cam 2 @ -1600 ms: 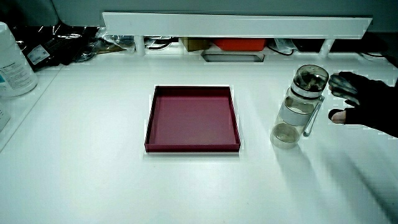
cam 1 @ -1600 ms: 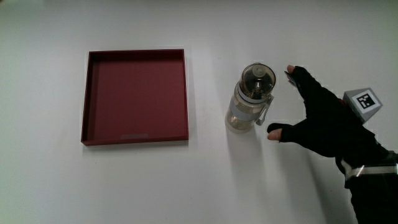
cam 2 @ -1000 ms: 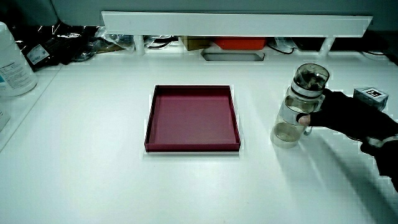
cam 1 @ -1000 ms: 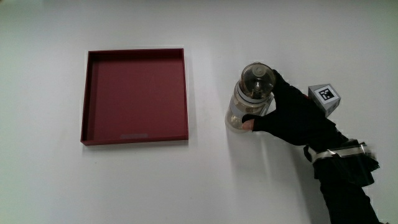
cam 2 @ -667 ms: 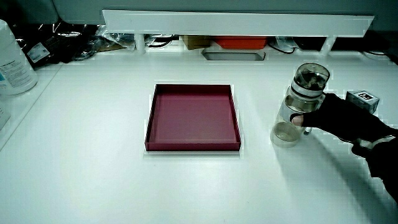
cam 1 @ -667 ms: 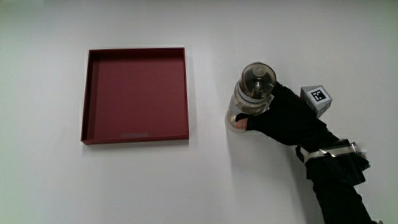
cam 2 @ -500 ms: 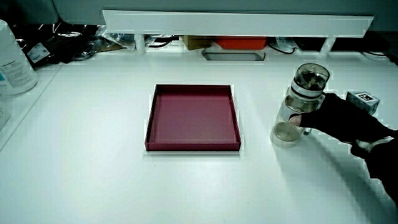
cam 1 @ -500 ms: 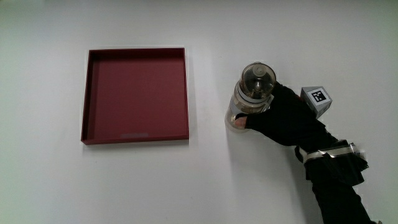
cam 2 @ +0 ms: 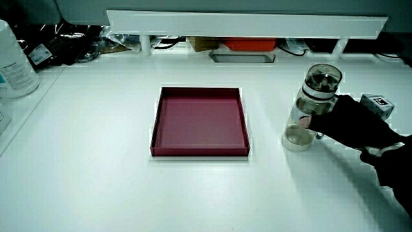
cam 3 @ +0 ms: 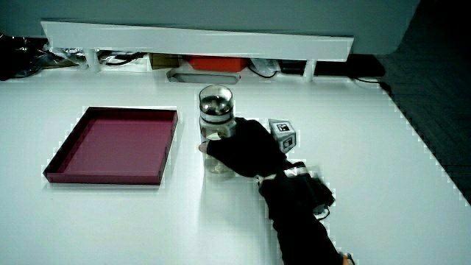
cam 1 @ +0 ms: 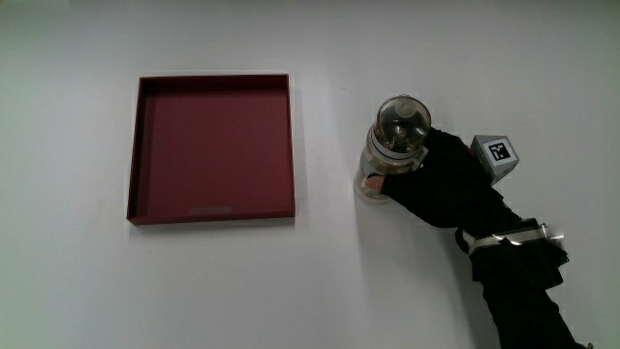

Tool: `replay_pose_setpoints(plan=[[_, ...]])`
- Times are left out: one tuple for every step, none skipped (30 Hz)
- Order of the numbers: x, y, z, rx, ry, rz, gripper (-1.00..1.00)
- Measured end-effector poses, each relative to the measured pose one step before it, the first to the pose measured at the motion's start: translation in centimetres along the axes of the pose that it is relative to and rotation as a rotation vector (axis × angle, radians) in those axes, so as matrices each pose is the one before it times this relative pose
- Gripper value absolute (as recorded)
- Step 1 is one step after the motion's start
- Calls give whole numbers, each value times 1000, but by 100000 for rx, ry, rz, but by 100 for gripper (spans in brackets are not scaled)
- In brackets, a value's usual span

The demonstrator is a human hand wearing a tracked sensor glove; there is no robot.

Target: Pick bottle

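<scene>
The hand is wrapped round the clear bottle, which stands upright on the white table beside the red tray, the palm at its four o'clock

A big white table fills the room under bright, even light. A low white partition stands along the table's edge, with an orange box and dark cables tucked under it.
</scene>
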State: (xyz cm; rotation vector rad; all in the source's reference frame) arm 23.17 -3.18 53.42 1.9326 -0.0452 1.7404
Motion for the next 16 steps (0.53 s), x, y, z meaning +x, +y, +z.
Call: replay_pose_setpoints(plan=[[-292,-47,-93,26,857,165,100],[217,148,161,-594,423,1289,100],[-245,32,5,-182,821,146,100],[-182,103,50,121,-672,449,100],[-367,99,-64,-258,149,352,100],[-274,136,-17,-563,-351,231,100],[-246,155,-37,-509,-190,807,100],[-412,163,-131,-207,-647,511,100],[-534,209,-237,-352,-485,-1146,100],[-547,296,-265,-557,-1291,652,100],[-313,394,-153,-1188,-1574,1060,100],[-679,277,-315,-321,-654,328,100],[-652,315,-354,-935,104,1257,100],[-1063,282,-529,-1924,337,3462,100],[-835,180,-427,-719,120,935,100],[-9,242,-115,-79,-562,-1573,100]])
